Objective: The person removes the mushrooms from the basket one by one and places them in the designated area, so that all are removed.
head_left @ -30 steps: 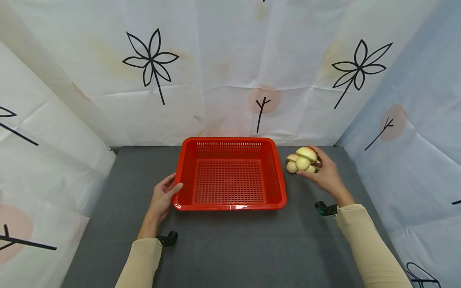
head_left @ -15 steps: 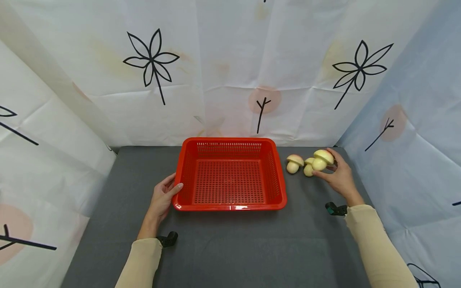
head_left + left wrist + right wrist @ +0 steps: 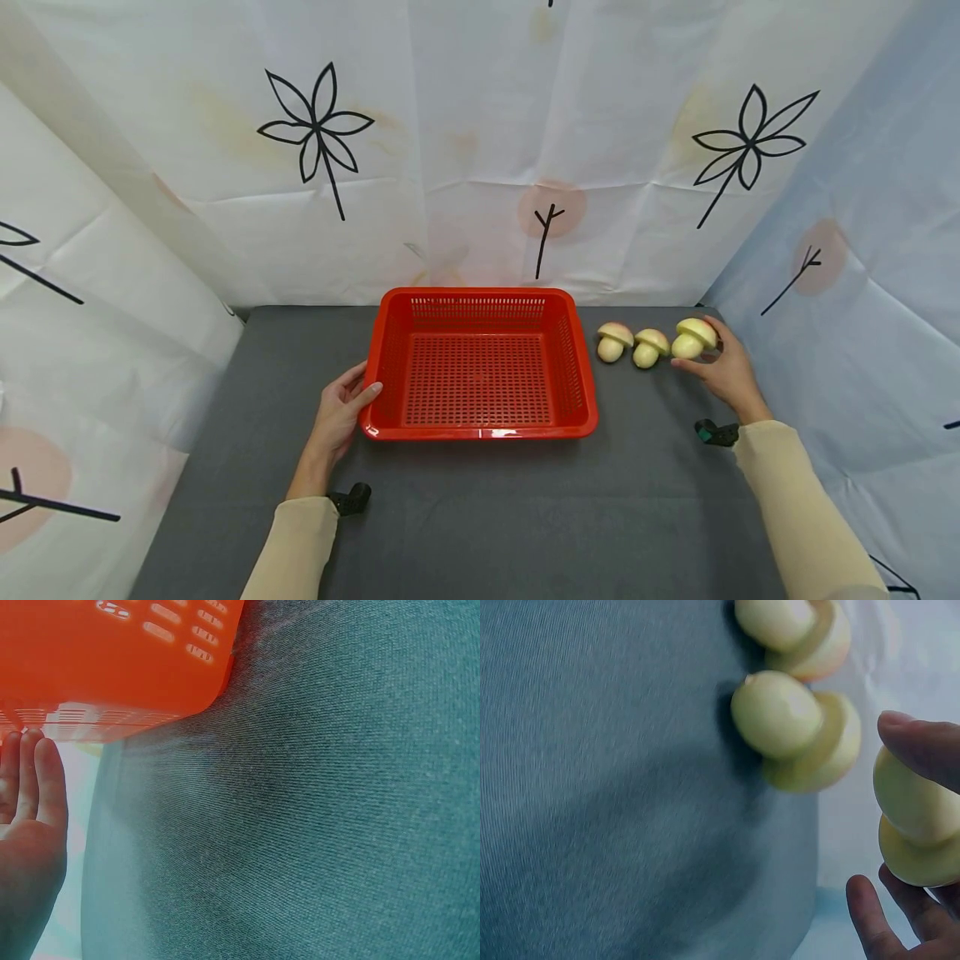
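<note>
In the head view a red plastic basket (image 3: 480, 432) with perforated walls sits in the middle of the table. My left hand (image 3: 340, 414) holds its left side, thumb over the rim and fingers against the outer wall. The left wrist view shows those fingers (image 3: 51, 780) touching the basket (image 3: 112, 667). At the right, my right hand (image 3: 727, 371) grips a pale yellow mushroom (image 3: 693, 337) between thumb and fingers. Two similar mushrooms stand to its left, a middle mushroom (image 3: 649, 347) and a mushroom (image 3: 614, 342) nearest the basket. In the right wrist view the gripped mushroom (image 3: 911, 802) is partly cut off.
A dark grey cloth (image 3: 480, 525) covers the table. White printed curtains (image 3: 480, 150) hang along the back and both sides, close behind the basket and the mushrooms.
My right hand has moved rightward with its mushroom, past the other two, which now show fully in a row. The left hand and basket stay put.
</note>
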Tool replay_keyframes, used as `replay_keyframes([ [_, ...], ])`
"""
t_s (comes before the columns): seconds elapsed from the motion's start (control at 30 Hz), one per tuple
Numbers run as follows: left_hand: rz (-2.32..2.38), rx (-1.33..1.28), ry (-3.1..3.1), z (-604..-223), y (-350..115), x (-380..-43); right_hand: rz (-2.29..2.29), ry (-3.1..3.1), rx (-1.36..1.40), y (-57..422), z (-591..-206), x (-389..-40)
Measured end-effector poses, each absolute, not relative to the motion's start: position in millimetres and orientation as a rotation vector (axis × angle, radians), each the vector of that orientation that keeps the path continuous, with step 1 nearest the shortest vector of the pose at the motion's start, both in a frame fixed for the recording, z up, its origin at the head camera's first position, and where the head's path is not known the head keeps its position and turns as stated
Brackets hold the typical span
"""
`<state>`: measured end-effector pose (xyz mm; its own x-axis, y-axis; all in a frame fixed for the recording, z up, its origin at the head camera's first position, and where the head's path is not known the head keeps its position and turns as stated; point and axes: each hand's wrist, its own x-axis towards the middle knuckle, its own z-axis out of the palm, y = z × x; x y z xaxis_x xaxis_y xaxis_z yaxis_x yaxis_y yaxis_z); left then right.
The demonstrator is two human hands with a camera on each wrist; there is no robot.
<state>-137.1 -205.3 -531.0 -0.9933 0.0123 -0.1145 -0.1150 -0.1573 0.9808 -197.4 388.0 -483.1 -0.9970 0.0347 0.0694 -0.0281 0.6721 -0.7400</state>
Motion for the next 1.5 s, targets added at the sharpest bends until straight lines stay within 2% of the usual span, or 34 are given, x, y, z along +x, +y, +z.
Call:
replay_keyframes([
  [0.5, 2.33, -0.124, 1.985, -533.2, -204.8, -137.3, 1.167, -2.959, -0.11, 411.8, -498.9, -208.3],
  [1.1, 2.316, -0.117, 1.998, -533.0, -204.8, -137.5, 1.084, -3.08, -0.21, 412.6, -519.3, -219.1],
  [1.5, 2.329, -0.116, 1.987, -533.8, -204.3, -137.9, 1.034, -3.092, -0.218, 405.6, -519.8, -222.6],
])
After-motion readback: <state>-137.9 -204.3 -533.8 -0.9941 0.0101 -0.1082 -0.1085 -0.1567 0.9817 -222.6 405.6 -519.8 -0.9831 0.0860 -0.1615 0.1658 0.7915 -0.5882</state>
